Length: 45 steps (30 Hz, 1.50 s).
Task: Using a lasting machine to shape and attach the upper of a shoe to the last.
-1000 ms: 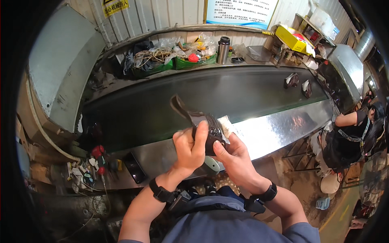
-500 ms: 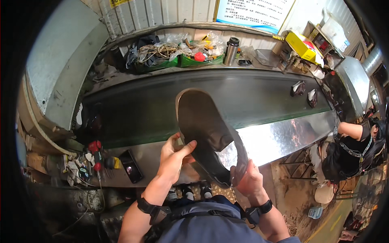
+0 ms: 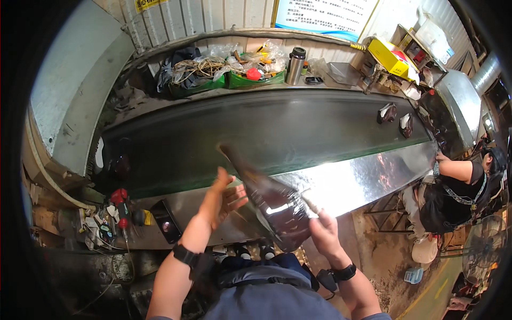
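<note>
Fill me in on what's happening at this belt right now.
A person stands at a dark conveyor belt holding up a dark shoe sole, tilted. The right hand grips its lower end; the left hand is open beside it, fingers spread. Two small dark pieces lie farther along the belt, where another person works at the right.

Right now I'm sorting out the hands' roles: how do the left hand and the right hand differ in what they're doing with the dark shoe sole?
The left hand is open, fingers spread, beside the dark shoe sole; whether it touches is unclear. The right hand is closed around the sole's lower end. The left hand sits higher, near the conveyor belt; the right hand sits lower, over the metal edge. Both wear a dark wristband.
</note>
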Each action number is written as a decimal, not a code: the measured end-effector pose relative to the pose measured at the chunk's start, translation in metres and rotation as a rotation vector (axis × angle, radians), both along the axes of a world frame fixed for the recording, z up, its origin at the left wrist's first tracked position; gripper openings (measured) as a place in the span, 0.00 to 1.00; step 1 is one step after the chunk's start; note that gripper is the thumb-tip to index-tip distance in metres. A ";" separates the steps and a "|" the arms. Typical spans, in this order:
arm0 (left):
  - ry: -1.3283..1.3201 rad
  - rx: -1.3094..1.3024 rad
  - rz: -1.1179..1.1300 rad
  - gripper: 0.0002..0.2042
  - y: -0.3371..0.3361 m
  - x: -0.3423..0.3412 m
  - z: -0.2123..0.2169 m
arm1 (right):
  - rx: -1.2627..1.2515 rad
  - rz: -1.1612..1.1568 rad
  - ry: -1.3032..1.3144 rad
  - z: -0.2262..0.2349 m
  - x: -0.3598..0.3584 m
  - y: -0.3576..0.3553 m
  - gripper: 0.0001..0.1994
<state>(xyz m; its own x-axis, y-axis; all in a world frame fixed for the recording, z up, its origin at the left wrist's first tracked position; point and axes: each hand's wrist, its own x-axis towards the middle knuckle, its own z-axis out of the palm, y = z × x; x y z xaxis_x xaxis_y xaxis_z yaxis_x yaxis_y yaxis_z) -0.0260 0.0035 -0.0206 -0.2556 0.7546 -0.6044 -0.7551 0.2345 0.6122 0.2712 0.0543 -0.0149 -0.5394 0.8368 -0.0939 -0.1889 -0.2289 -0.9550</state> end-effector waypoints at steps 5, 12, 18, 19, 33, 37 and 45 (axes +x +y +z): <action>-0.107 0.003 -0.195 0.19 0.008 -0.037 -0.058 | 1.141 0.422 -0.574 -0.025 0.002 -0.011 0.15; 0.492 -0.206 -0.164 0.09 0.036 -0.031 -0.098 | 1.257 0.354 -0.700 -0.099 -0.002 -0.044 0.24; 1.342 -0.400 -0.052 0.16 0.069 -0.040 -0.155 | 0.915 0.089 -0.577 -0.113 -0.030 -0.039 0.43; 1.339 -0.454 0.014 0.16 0.078 -0.030 -0.152 | 0.805 0.043 -0.560 -0.122 -0.036 -0.035 0.47; 1.320 -0.693 -0.295 0.31 0.042 0.035 -0.117 | 0.589 0.335 -0.441 -0.144 0.013 -0.035 0.48; 1.254 -0.696 -0.170 0.25 0.044 0.024 -0.129 | 0.561 0.334 -0.416 -0.166 0.011 -0.035 0.46; 1.115 -0.623 0.114 0.17 -0.017 0.006 -0.077 | 0.240 0.543 -0.151 -0.093 -0.005 -0.030 0.50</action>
